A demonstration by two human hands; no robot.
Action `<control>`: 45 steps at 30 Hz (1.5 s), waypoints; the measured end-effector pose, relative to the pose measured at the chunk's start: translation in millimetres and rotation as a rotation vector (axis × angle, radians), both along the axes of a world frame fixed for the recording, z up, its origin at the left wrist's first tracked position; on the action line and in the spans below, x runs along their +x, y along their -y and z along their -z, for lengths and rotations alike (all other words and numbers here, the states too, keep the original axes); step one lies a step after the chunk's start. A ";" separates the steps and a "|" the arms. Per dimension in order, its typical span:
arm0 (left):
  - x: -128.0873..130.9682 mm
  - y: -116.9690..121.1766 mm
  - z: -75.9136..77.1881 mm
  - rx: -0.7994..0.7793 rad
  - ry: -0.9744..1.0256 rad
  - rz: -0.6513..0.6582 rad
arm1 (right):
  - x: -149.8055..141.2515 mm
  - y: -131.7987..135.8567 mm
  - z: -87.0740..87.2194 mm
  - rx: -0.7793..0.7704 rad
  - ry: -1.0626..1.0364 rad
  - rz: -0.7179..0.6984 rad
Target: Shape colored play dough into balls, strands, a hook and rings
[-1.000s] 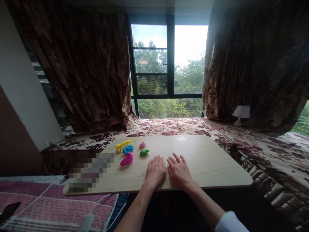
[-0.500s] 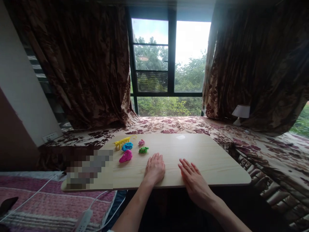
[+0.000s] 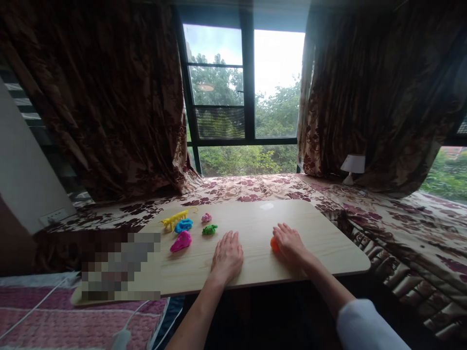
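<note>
The left hand (image 3: 227, 257) lies palm down on the pale, wood-grain tabletop (image 3: 255, 272), its fingers released and outstretched, near a small, lumpy green figure (image 3: 209, 229). The right hand (image 3: 291, 243) partly covers a rounded, bright orange lump (image 3: 275, 245) at the tabletop's near right; whether its fingers grasp it, I cannot tell. A teardrop-shaped magenta lump (image 3: 181, 241) lies left of the green figure.

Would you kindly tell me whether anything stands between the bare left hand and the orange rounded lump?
Nothing visible does: between the bare left hand and the orange rounded lump lies pale wood-grain tabletop. The bare right hand partly covers the lump from the other side.
</note>
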State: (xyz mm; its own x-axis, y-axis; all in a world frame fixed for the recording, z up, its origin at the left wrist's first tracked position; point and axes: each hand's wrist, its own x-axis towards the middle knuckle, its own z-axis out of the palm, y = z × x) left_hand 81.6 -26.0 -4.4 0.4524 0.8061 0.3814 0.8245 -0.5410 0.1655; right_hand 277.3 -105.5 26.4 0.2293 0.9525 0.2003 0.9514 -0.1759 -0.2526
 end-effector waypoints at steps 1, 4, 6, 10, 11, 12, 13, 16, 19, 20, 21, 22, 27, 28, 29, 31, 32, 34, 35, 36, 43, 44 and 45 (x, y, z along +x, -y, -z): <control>0.0 -0.1 0.3 -0.001 0.009 -0.003 | -2.2 19.3 5.7 0.056 0.018 -0.030; -0.1 -0.8 1.1 0.001 0.017 -0.008 | -28.6 63.6 18.5 0.215 0.110 -0.180; -0.4 -1.6 1.6 0.007 0.015 -0.007 | -53.6 68.0 20.6 0.244 0.118 -0.257; -1.2 -3.5 2.0 0.006 -0.006 0.009 | -81.4 12.7 9.9 0.269 0.059 -0.207; -1.4 -3.7 2.0 0.003 -0.011 0.011 | -80.2 -6.5 5.6 0.254 0.043 -0.173; -1.5 -3.7 2.0 -0.001 -0.015 0.010 | -76.1 -23.9 1.4 0.231 0.023 -0.121; -1.7 -3.5 1.9 -0.003 -0.015 0.008 | -69.5 -37.8 -2.2 0.193 -0.004 -0.057; -2.4 -2.9 1.4 -0.010 0.011 0.001 | -44.1 -48.4 -5.6 0.130 -0.038 0.032; -3.3 -3.1 -0.6 -0.031 0.084 0.012 | -26.9 -15.3 2.3 0.119 -0.015 0.028; -3.4 -3.1 -1.6 -0.044 0.128 0.022 | -24.8 0.3 6.4 0.129 -0.004 0.016; -3.3 -2.8 -2.7 -0.060 0.186 0.036 | -24.3 15.3 10.5 0.181 0.008 -0.022; -2.9 -1.8 -4.2 -0.078 0.259 0.052 | -25.2 28.5 14.3 0.239 0.019 -0.083; 2.5 16.5 -19.1 -0.384 0.758 0.216 | -41.9 44.2 18.7 0.428 -0.291 -0.254; 3.6 22.3 -24.2 -0.524 0.862 0.261 | -46.9 39.2 16.2 0.479 -0.391 -0.273; 4.5 28.2 -29.6 -0.682 0.956 0.306 | -52.1 33.4 13.2 0.537 -0.476 -0.291; 5.5 38.4 -39.9 -0.986 1.109 0.398 | -62.2 22.8 6.8 0.628 -0.586 -0.332; 5.6 41.9 -43.7 -1.095 1.166 0.444 | -66.4 18.9 4.2 0.646 -0.618 -0.352; 4.9 44.6 -47.4 -1.205 1.245 0.514 | -71.8 14.4 1.3 0.625 -0.643 -0.388; 4.2 43.8 -47.1 -1.218 1.276 0.523 | -72.9 13.4 1.1 0.609 -0.637 -0.396; 3.2 41.8 -45.7 -1.218 1.301 0.516 | -73.1 12.6 1.6 0.600 -0.619 -0.399; 1.4 30.7 -36.3 -1.187 1.279 0.483 | -74.4 3.0 10.4 0.679 -0.581 -0.362; 2.8 30.5 -37.0 -1.153 1.242 0.481 | -75.1 1.9 10.9 0.695 -0.596 -0.360; 4.2 30.0 -37.9 -1.102 1.193 0.474 | -75.6 1.1 11.4 0.706 -0.607 -0.362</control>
State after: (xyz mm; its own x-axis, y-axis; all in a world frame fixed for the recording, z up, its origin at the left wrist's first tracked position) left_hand 85.8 -56.0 33.5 0.6107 0.7900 0.0540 -0.2183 0.1024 0.9705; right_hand 201.7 -106.7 15.0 0.1995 0.6934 0.6924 0.5928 0.4772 -0.6487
